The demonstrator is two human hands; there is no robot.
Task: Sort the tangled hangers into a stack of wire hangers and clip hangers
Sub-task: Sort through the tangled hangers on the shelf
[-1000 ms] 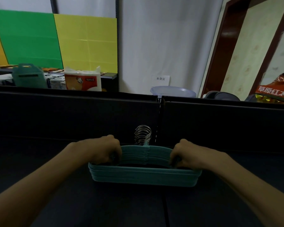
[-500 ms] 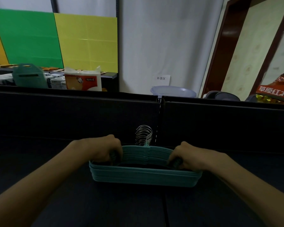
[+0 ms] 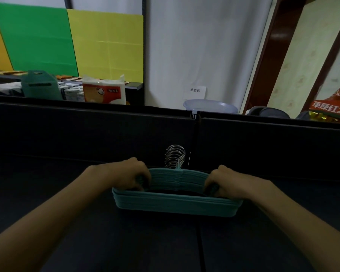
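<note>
A neat stack of several teal hangers (image 3: 175,206) lies on the dark table (image 3: 86,232) in front of me, their silver metal hooks (image 3: 175,156) bunched together and pointing away. My left hand (image 3: 126,174) grips the stack's left shoulder with curled fingers. My right hand (image 3: 226,181) grips the right shoulder the same way. The fingertips are hidden inside the hangers' opening. I cannot tell whether any hanger has clips.
A dark partition wall (image 3: 86,130) rises just behind the hooks. Beyond it stand a teal box (image 3: 40,85), a white and orange package (image 3: 104,91), a pale blue basin (image 3: 210,106) and a red snack bag (image 3: 332,109). A doorway opens at the right.
Both hands keep their hold on the stack. The stack and hands have barely shifted.
</note>
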